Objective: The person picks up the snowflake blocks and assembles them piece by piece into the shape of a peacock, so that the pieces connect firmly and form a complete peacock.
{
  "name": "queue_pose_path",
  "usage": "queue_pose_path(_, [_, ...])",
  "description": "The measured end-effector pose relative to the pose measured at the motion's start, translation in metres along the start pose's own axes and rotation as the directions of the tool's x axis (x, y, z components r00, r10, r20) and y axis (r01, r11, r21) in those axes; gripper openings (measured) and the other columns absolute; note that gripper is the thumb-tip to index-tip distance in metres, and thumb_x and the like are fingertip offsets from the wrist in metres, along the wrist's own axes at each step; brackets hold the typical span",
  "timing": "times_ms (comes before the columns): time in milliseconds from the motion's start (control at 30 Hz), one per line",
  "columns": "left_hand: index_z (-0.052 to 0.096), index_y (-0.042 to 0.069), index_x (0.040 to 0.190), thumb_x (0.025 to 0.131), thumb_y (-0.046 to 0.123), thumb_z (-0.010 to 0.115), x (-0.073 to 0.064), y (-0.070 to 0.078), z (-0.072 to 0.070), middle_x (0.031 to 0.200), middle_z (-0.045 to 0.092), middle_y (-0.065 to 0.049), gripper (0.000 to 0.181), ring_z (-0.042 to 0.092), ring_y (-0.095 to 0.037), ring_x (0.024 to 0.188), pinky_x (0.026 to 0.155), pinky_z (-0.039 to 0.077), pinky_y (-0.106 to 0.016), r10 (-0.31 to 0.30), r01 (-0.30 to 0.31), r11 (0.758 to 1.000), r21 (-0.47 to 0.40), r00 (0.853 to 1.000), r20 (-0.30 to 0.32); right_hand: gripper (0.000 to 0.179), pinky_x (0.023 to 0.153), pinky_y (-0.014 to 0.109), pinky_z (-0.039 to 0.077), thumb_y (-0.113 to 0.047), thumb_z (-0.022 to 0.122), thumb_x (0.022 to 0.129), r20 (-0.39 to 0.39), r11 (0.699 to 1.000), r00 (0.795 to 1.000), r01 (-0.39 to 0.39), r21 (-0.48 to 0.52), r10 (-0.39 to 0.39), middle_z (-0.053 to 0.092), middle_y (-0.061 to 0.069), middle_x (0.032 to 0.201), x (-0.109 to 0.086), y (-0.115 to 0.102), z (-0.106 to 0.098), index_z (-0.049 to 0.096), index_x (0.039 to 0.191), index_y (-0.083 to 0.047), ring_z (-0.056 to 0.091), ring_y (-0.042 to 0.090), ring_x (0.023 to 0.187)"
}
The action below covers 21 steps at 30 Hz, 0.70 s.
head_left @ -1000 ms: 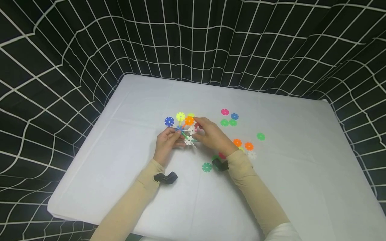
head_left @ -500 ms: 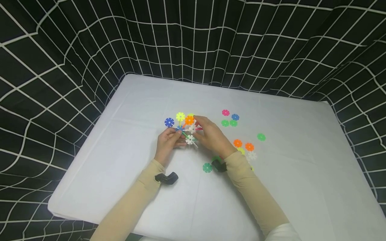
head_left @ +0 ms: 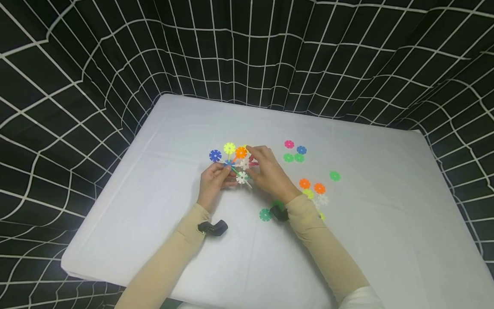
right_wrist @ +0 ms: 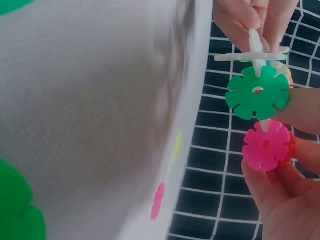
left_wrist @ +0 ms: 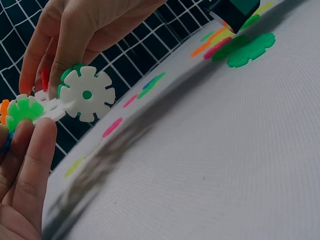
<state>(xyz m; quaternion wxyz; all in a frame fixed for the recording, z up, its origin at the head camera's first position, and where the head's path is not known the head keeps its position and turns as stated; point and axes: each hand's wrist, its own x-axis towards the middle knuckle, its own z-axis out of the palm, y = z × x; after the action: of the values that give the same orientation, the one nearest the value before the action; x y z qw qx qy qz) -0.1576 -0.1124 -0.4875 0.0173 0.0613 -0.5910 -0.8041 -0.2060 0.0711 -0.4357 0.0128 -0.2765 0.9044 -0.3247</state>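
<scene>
Both hands hold a cluster of slotted plastic snowflake discs above the table. In the head view, my left hand (head_left: 213, 182) pinches the blue disc (head_left: 229, 164) at its centre. Yellow (head_left: 229, 148), orange (head_left: 241, 152), dark blue (head_left: 215, 156) and white (head_left: 242, 177) discs stick out around it. My right hand (head_left: 273, 174) is at the cluster's right side. The right wrist view shows its thumb and fingers around a pink disc (right_wrist: 266, 145), with red behind, below a green disc (right_wrist: 257, 92). A white disc (left_wrist: 87, 95) faces the left wrist camera.
Loose discs lie on the white-covered table (head_left: 154, 206) to the right: pink (head_left: 289, 144), blue (head_left: 301, 149), several greens, oranges (head_left: 319, 188), a yellow (head_left: 307, 194) and a white (head_left: 322, 199). One green disc (head_left: 265, 215) lies near the right wrist camera. Black grid-patterned curtain (head_left: 239, 47) surrounds the table.
The cluster has shifted slightly up and left in the head view, and the right hand has moved slightly with it. Both hands keep their hold.
</scene>
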Motion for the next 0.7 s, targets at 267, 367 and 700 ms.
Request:
queue_pose_path(267, [0.055,0.004,0.097,0.102,0.007,0.058,-0.0002,0.0003,0.0001,0.082,0.072,0.001,0.006,0.073,-0.012,0.078,0.075,0.064,-0.035,0.005,-0.005,1.0,-0.002,1.0,-0.005,0.062,0.11,0.041,0.05,-0.01,0.072,0.092,-0.028,0.999,0.999,0.038,-0.029,-0.039,0.052,0.013,0.141,-0.0013,-0.0007,0.0014,0.046,0.149,-0.005,0.049,0.028,0.129])
queue_pose_path(367, [0.055,0.005,0.097,0.102,0.007,0.057,-0.0002,0.0001,0.0,0.082,0.072,0.001,0.006,0.073,-0.012,0.079,0.075,0.064,-0.034,0.007,-0.007,1.0,0.0,1.0,-0.008,0.063,0.11,0.04,0.05,-0.01,0.073,0.092,-0.029,0.998,0.998,0.056,-0.025,-0.056,0.052,0.011,0.14,-0.002,0.0003,0.0017,0.045,0.15,-0.007,0.056,0.026,0.124])
queue_pose_path(700, [0.056,0.005,0.096,0.101,0.007,0.058,0.0,0.0004,0.0001,0.082,0.072,0.001,0.006,0.072,-0.011,0.078,0.074,0.064,-0.034,-0.003,0.003,1.0,-0.003,1.0,-0.015,0.063,0.118,0.042,0.042,-0.013,0.073,0.093,-0.016,0.991,0.995,0.096,-0.095,-0.098,0.05,0.013,0.151,-0.0022,0.0024,0.0016,0.046,0.149,-0.005,0.048,0.028,0.141])
